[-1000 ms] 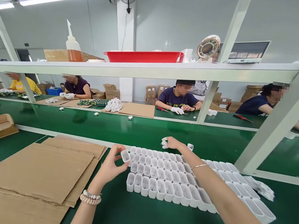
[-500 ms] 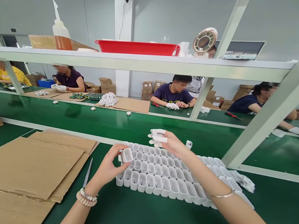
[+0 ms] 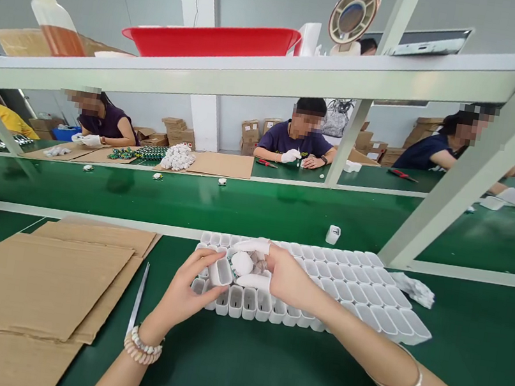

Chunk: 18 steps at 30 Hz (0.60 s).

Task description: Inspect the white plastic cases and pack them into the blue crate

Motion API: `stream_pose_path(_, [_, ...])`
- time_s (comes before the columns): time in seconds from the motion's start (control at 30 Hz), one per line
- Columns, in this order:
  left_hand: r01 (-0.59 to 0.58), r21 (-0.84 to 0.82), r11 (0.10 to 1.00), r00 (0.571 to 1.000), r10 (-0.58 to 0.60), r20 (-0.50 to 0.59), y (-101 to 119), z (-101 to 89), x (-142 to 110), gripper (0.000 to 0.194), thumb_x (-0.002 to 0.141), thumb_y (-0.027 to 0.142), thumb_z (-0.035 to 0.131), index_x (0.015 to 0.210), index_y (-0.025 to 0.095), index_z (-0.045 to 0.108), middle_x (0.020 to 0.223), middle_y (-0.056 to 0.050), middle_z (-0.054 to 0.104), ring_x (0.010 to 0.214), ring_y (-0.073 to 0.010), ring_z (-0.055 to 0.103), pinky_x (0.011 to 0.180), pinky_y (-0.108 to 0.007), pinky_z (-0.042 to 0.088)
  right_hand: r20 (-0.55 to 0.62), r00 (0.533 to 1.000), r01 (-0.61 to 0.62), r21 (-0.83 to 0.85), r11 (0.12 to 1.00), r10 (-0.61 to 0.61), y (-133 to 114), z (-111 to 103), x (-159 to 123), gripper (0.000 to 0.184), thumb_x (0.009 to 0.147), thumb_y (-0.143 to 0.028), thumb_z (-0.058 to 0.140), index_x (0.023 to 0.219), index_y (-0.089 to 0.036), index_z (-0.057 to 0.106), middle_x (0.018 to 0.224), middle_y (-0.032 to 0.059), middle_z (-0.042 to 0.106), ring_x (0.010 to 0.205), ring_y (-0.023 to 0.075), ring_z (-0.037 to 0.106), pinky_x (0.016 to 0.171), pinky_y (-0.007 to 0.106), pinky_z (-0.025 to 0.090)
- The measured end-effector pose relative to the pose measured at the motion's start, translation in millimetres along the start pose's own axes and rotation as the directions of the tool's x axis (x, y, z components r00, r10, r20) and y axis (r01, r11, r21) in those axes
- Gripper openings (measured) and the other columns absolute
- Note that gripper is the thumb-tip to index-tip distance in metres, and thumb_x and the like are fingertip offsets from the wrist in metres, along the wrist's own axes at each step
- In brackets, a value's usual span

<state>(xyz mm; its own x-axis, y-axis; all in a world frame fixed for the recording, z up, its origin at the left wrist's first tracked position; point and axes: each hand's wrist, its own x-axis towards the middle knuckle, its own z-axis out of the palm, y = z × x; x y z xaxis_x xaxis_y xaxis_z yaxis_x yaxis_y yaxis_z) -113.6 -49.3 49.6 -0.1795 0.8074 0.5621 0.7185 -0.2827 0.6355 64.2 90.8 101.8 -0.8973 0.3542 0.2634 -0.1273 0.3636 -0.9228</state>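
Observation:
My left hand (image 3: 181, 294) holds a small white plastic housing (image 3: 220, 272) between thumb and fingers, its open mouth tilted up. Close to its right, my right hand (image 3: 291, 275), wearing white finger covers, grips a round white part (image 3: 242, 263) with a bit of green at its edge. The part is beside the mouth of the housing; whether they touch I cannot tell. Both hands are above rows of similar open white housings (image 3: 290, 314) on the green bench, and cover some of them. Metal tweezers (image 3: 138, 298) lie left of my left hand.
Flat cardboard sheets (image 3: 31, 282) lie at the left. A single white housing (image 3: 333, 234) stands on the green belt (image 3: 274, 211) behind the rows. Crumpled white cloth (image 3: 414, 290) lies right. Overhead, a shelf (image 3: 235, 83) carries a red tray (image 3: 212, 43) and a bottle (image 3: 57, 24). Co-workers sit opposite.
My right hand has come back from the belt toward my left hand, bringing the round white part. My left hand keeps hold of the housing. The camera view has tilted down.

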Motion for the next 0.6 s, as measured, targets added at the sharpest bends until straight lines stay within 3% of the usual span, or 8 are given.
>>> stream_pose_path(0.1, [-0.054, 0.026, 0.998, 0.998, 0.054, -0.012, 4.0, 1.1, -0.1, 0.048, 0.085, 0.026, 0.067, 0.131, 0.032, 0.053, 0.122, -0.007, 0.057, 0.113, -0.0233, 0.057, 0.097, -0.039, 0.049, -0.047, 0.994, 0.078, -0.366, 0.927, -0.102, 1.0, 1.3, -3.4, 0.045, 0.078, -0.036, 0.076, 0.120, -0.030, 0.063, 0.108, 0.0062, 0.058, 0.096, 0.0210, 0.057, 0.084, 0.038, 0.051])
stream_pose_path(0.17, [-0.079, 0.040, 0.996, 0.996, 0.080, -0.028, 6.3, 1.3, -0.3, 0.049, 0.085, 0.025, 0.067, 0.131, 0.032, 0.052, 0.121, -0.007, 0.057, 0.110, -0.0230, 0.058, 0.094, -0.039, 0.051, -0.013, 0.992, 0.106, -0.488, 0.866, -0.129, 0.6, 1.2, -4.4, 0.041, 0.081, -0.039, 0.073, 0.119, -0.031, 0.063, 0.100, 0.0055, 0.058, 0.089, 0.0205, 0.057, 0.079, 0.038, 0.052])
stream_pose_path(0.43, [-0.179, 0.118, 0.977, 0.981, 0.186, -0.047, 7.3, -1.8, -1.7, 0.052, 0.086, 0.020, 0.064, 0.134, 0.031, 0.048, 0.120, -0.007, 0.056, 0.110, -0.0229, 0.057, 0.092, -0.038, 0.051, 0.053, 0.961, 0.243, -0.625, 0.742, -0.270, 6.5, -1.8, -6.2, 0.045, 0.084, -0.044, 0.069, 0.125, -0.029, 0.058, 0.099, 0.0064, 0.058, 0.076, 0.0176, 0.057, 0.068, 0.032, 0.051])
stream_pose_path(0.6, [-0.202, 0.144, 0.969, 0.978, 0.208, -0.023, 7.3, -2.9, -2.0, 0.050, 0.089, 0.021, 0.061, 0.136, 0.030, 0.047, 0.119, -0.009, 0.055, 0.111, -0.0242, 0.056, 0.091, -0.039, 0.052, 0.100, 0.920, 0.345, -0.664, 0.663, -0.378, 9.2, -1.0, -7.2, 0.044, 0.089, -0.043, 0.063, 0.130, -0.030, 0.054, 0.102, 0.0086, 0.058, 0.083, 0.0209, 0.061, 0.071, 0.035, 0.054])
